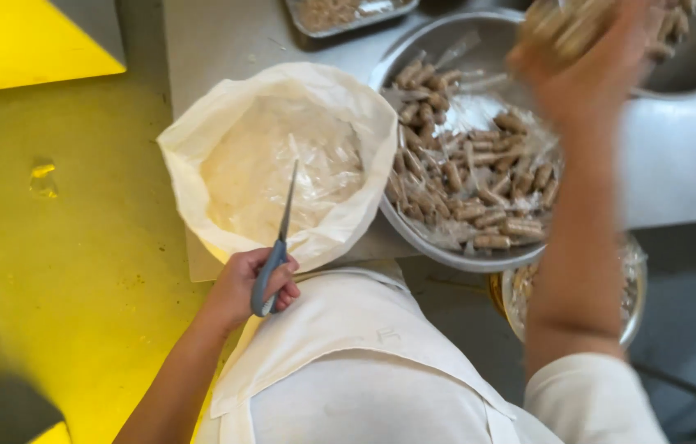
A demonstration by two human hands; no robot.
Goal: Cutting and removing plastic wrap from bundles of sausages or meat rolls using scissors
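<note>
White cloth apron (pixel 348 345) at 6 o'clock; left hand (pixel 253 284) grips grey-handled scissors (pixel 276 247); blurred right hand (pixel 586 70) at 1 o'clock clutches brown sticks (pixel 566 25).

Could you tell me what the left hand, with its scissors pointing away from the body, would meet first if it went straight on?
Probably the crumpled clear plastic inside the white bag: the scissors in the left hand already point over it, though height is unclear.

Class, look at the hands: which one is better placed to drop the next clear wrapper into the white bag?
Probably the left. The left hand sits beside the open white bag of clear wrappers, though it holds grey-handled scissors. The right hand is raised over the round metal bowl of brown wrapped sticks, farther off, clutching a bundle.
</note>
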